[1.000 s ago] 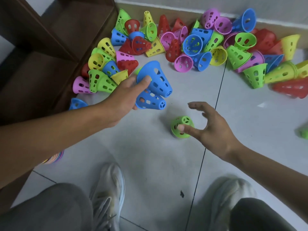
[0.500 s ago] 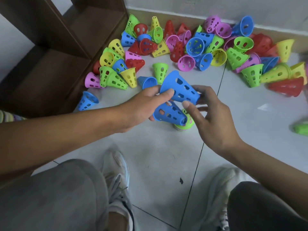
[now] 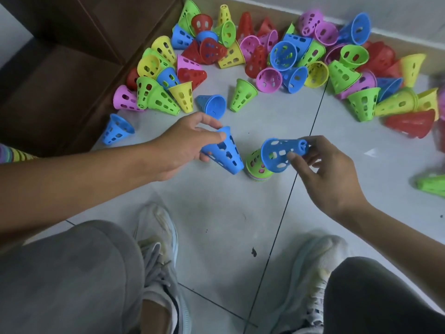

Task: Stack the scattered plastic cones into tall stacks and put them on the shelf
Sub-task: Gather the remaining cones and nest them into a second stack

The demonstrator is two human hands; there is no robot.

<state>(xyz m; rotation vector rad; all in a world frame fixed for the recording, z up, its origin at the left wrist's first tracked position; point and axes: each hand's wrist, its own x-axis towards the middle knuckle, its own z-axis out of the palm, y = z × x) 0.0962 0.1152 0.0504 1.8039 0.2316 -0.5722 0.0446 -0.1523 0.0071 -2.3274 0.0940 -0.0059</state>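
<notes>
My left hand (image 3: 185, 143) grips a blue perforated cone (image 3: 226, 153) by its narrow top, its wide rim pointing down to the right. My right hand (image 3: 320, 169) pinches a second blue cone (image 3: 279, 153), held on its side with the open mouth facing left. Between and just below them a short stack topped by a green cone (image 3: 257, 166) stands on the floor. A big pile of scattered cones (image 3: 277, 59) in red, yellow, green, pink and blue lies along the wall. The dark brown shelf (image 3: 60, 75) is at the upper left.
A loose blue cone (image 3: 116, 128) lies by the shelf's foot, another blue one (image 3: 213, 106) and an upright green one (image 3: 242, 95) just beyond my hands. A green cone (image 3: 431, 184) lies at the right edge. My knees and white shoes (image 3: 159, 247) fill the bottom.
Both blue cones were in my left hand; my right hand has taken one and pulled it away to the right. The two cones are now apart above the green-topped stack.
</notes>
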